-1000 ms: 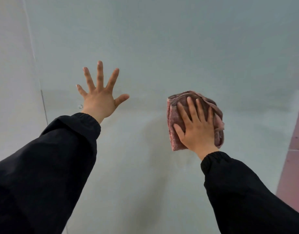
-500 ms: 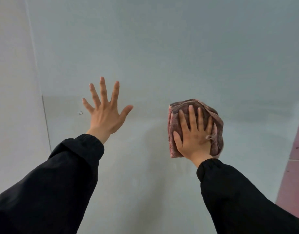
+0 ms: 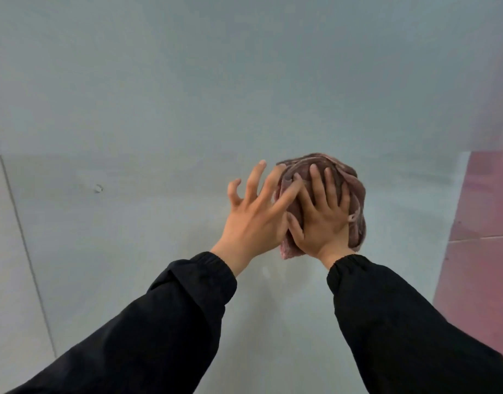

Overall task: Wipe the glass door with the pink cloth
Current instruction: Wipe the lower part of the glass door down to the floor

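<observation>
The frosted grey-green glass door (image 3: 165, 115) fills most of the view. A bunched pink cloth (image 3: 354, 191) lies flat against it at centre right. My right hand (image 3: 322, 220) presses the cloth to the glass with straight, spread fingers. My left hand (image 3: 256, 217) is right beside it, fingers spread and slightly bent. Its index finger and thumb reach onto the cloth's left edge. Both arms wear black sleeves.
A thin vertical seam (image 3: 26, 251) marks the door's left edge, with a pale wall panel beyond. A small round mark (image 3: 98, 188) sits on the glass at left. Pink tiled floor or wall (image 3: 483, 251) shows past the right edge.
My left hand has moved right from open glass to the cloth's left edge, next to my right hand. The right hand and cloth have barely shifted on the glass.
</observation>
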{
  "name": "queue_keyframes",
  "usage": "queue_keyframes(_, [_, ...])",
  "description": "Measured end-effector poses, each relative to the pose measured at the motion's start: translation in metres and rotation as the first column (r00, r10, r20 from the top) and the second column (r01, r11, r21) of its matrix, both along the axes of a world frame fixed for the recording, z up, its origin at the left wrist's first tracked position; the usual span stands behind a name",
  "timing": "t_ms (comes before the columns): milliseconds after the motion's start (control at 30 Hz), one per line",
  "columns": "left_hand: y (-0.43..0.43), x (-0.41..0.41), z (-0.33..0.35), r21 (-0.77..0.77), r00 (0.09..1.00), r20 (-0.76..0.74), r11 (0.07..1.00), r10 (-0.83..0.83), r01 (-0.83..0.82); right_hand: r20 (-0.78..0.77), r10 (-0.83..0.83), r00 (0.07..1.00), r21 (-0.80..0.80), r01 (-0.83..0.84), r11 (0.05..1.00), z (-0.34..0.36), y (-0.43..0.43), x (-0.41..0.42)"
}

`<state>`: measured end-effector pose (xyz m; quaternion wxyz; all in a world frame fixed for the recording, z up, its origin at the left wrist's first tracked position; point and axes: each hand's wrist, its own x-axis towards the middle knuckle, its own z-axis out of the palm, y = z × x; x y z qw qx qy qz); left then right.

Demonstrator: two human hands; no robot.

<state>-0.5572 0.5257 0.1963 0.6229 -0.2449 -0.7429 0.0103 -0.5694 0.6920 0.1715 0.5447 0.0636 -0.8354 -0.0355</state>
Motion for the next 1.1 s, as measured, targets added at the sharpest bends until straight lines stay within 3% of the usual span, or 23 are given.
queue_keyframes(67, [-0.001,-0.006,-0.006,0.014,0.999,0.043,1.0,0.003,-0.003,0.001,0.007,1.0,-0.008,-0.007,1.0,-0.002,0.002,0.0])
queue_keyframes(300, [-0.002,-0.022,-0.014,0.052,0.999,-0.033,0.998,0.024,-0.022,-0.077,0.017,0.997,-0.018,-0.018,1.0,-0.004,0.003,-0.005])
queue_keyframes(433, [0.002,-0.014,-0.023,0.096,0.997,-0.03,0.993,0.07,-0.067,-0.025,0.039,0.999,-0.028,-0.04,0.999,0.0,0.001,0.002])
queue_keyframes(533, [0.008,0.0,-0.021,0.141,0.99,0.093,0.983,0.103,-0.116,0.069,0.062,0.996,-0.016,-0.061,0.998,0.002,0.011,0.016])
queue_keyframes(633, [0.018,0.011,-0.023,0.135,0.972,0.13,0.967,0.197,-0.214,0.135,0.124,0.983,0.056,-0.132,0.99,0.009,0.036,0.027])
queue_keyframes(833, [0.046,0.024,-0.018,0.093,0.927,0.138,0.927,0.349,-0.363,0.051,0.15,0.987,0.367,-0.158,0.917,0.016,0.091,0.029])
queue_keyframes(1033, [0.07,0.034,-0.006,0.128,0.83,0.238,0.83,0.505,-0.542,-0.062,0.266,0.962,0.487,-0.204,0.849,0.024,0.11,0.011])
queue_keyframes(1100, [0.078,0.041,-0.006,0.138,0.809,0.334,0.824,0.484,-0.55,-0.091,0.313,0.945,0.473,-0.235,0.849,0.022,0.113,0.003])
